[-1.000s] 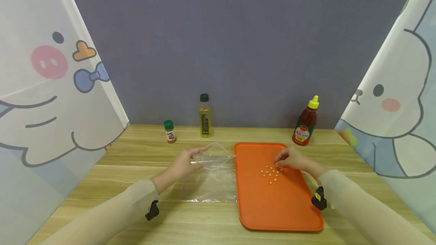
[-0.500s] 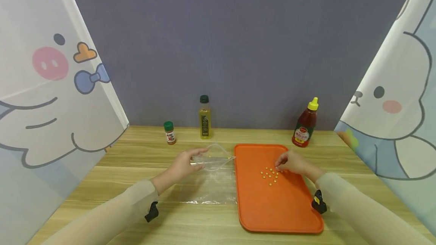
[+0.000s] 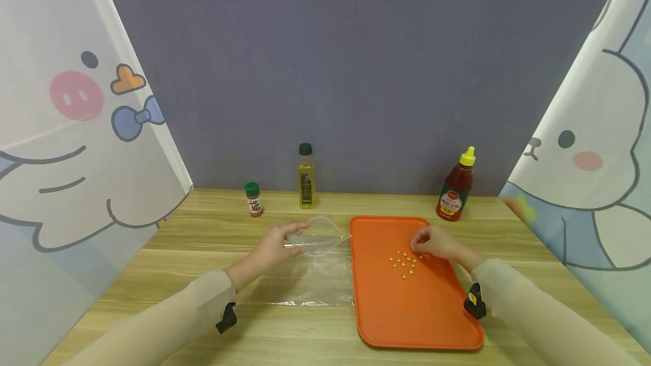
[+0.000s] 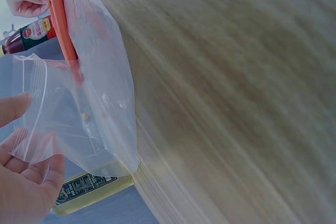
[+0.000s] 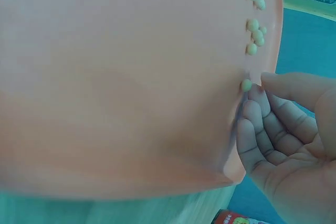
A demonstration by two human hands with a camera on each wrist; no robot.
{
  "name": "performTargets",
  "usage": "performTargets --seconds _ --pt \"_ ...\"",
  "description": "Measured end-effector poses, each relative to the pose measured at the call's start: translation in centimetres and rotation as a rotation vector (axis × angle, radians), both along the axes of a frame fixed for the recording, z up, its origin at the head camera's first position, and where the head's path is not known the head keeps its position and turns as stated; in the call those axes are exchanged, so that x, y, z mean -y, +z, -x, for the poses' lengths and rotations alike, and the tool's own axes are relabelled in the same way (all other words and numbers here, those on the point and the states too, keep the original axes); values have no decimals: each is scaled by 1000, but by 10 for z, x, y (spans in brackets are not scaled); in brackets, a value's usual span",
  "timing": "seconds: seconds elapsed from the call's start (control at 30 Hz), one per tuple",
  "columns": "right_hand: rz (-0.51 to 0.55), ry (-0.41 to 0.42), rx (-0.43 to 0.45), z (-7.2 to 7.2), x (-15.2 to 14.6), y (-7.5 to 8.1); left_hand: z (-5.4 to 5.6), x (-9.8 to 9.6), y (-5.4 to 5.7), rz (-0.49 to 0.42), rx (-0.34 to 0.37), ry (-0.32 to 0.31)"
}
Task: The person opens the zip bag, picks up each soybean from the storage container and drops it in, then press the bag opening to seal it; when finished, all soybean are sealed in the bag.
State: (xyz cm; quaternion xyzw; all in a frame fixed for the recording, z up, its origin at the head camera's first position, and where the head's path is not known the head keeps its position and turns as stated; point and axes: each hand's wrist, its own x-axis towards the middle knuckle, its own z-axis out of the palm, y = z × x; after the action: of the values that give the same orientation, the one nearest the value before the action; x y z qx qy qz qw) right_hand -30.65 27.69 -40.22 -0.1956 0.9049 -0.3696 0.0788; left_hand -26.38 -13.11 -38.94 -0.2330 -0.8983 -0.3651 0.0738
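My left hand (image 3: pixel 272 247) grips a clear zip bag (image 3: pixel 315 278) at its mouth, thumb on one side and fingers on the other, spreading it apart. A bean (image 4: pixel 85 116) shows through the plastic in the left wrist view. On an orange tray (image 3: pixel 412 315) to the right lie several small pale-yellow beans (image 3: pixel 403 265), like soybeans. My right hand (image 3: pixel 434 242) is low over the tray, fingers curled and thumb close to the index fingertip. One bean (image 5: pixel 246 85) is right at those fingertips; I cannot tell whether another is pinched between them.
Along the back of the wooden table (image 3: pixel 203 338) stand a green-capped spice jar (image 3: pixel 254 201), an oil bottle (image 3: pixel 306 179) and a red sauce bottle (image 3: pixel 452 191) with a yellow cap. A grey panel (image 3: pixel 325 72) rises behind them, with printed panels on both sides.
The head view has tilted slightly, so everything sits a little lower in it. My right hand stays by the beans with its fingers shifting slightly; my left hand still holds the zip bag.
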Motion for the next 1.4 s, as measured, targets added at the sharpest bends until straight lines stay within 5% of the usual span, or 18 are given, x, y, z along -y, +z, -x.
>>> performTargets --seconds 0.63,1.4 --pt "57 -126 -97 6 18 31 0 0 -1 -7 1 4" --pt "134 -42 -146 13 65 67 0 0 -4 -28 4 19"
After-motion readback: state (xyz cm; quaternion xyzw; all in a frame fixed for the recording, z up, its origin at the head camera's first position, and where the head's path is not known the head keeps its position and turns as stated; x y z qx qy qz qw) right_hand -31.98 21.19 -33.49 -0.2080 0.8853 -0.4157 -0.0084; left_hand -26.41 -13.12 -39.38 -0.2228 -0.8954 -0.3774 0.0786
